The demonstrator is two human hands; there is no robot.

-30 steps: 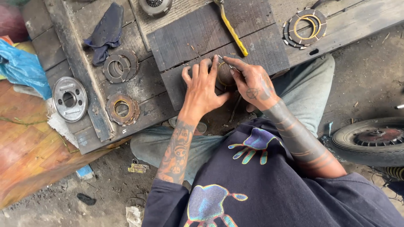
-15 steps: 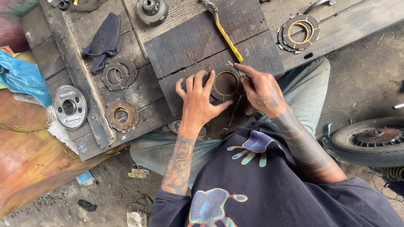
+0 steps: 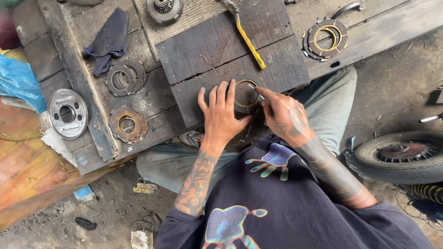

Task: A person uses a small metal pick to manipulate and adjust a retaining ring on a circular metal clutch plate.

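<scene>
Overhead view of a seated person working at a low wooden table [image 3: 194,50]. Compared with half a second earlier, the left hand [image 3: 221,115] has drawn slightly down and left, uncovering more of the ring-shaped clutch plate [image 3: 246,93], which lies flat on the dark board near the table's front edge; the right hand [image 3: 284,115] has kept its place at the plate's 4 o'clock side. The left hand is released, fingers spread and pressed flat on the board, touching the plate's rim from 8 o'clock. The right hand is clenched around a thin metal tool [image 3: 257,93] whose tip rests on the plate's inner rim. A yellow-handled tool [image 3: 249,44] lies at the plate's 12 o'clock, just apart from it. A stack of rings [image 3: 326,38] sits at 2 o'clock, well apart. At 9 o'clock lie two more friction plates [image 3: 125,77], [image 3: 128,124], a dark cloth [image 3: 108,39] and a silver hub disc [image 3: 68,113]. Bare board remains between the plate and the yellow-handled tool; a tyre [image 3: 406,157] lies on the floor at 4 o'clock.
</scene>
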